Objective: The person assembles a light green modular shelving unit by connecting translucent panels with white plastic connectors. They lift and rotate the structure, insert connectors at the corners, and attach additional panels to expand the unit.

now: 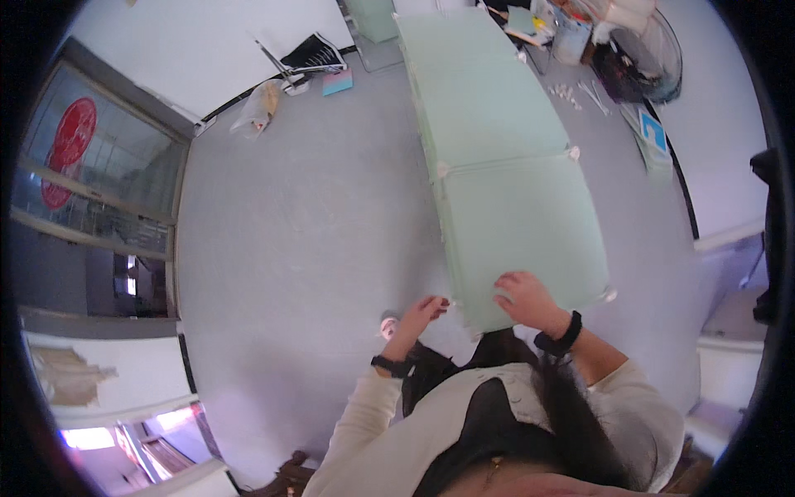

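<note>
A long unit of pale green panels stretches away from me across the floor, with white corner connectors at its joints. Over the near end of the top panel is my right hand, fingers apart and bent a little, with nothing visible in it; whether it touches the panel I cannot tell. Beside the unit's near left edge, my left hand points its fingers toward a white connector low on that side. Those fingers are partly extended, and I see nothing held. Black bands circle both wrists.
White connectors and thin white rods lie right of the unit. More green panels lean by the right wall. A black shoe, a plastic bag and a pink-and-blue box stand at the far left. A glass door is left.
</note>
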### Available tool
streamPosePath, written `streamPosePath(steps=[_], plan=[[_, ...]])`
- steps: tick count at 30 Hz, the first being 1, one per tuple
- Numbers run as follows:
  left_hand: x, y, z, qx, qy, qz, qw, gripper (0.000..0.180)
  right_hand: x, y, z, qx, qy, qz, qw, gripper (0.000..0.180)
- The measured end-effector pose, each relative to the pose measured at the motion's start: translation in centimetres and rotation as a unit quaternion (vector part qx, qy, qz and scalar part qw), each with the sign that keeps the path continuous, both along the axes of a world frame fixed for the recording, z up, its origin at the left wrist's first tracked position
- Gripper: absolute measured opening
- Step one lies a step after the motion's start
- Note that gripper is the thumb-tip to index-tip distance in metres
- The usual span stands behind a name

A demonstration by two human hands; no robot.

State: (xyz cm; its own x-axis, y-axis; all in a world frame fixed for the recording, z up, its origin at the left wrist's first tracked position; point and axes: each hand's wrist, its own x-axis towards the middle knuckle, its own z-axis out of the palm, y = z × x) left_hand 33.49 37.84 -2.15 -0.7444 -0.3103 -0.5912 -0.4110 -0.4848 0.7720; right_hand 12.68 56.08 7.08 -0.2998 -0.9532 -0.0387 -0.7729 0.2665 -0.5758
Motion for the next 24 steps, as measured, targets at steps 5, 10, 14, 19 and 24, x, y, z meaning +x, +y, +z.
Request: streamPosePath(steps=[5,10,14,19,24], plan=[[5.3,-11.0,-4.1,-0.044,-0.003,-0.048,0.998,0.035,9.5,-2.9,-0.8,0.096,0.072,-0.220,0.968,0.057],[11.1,-19.3,-5.2,0.033,-0.045,0.015,0.998,0.031,13.4,-6.3,-2.9,0.159,0.173,-0.320,0.918,0.080],[13.0,-22.0,-7.4,0.064,-0.096,0.059,0.991,0.027,13.3,-7.3,-3.7,0.215,0.200,-0.370,0.881,0.080],[11.6,-23.1,-11.2,0.114,-0.116,0.016,0.987,0.024,13.8,-7.2,-4.7,0.239,0.191,-0.474,0.826,0.080],[6.3,-24.8,-14.7,0.141,-0.137,-0.045,0.980,0.025,13.9,-7.2,-5.5,0.055,0.131,-0.554,0.820,0.081]])
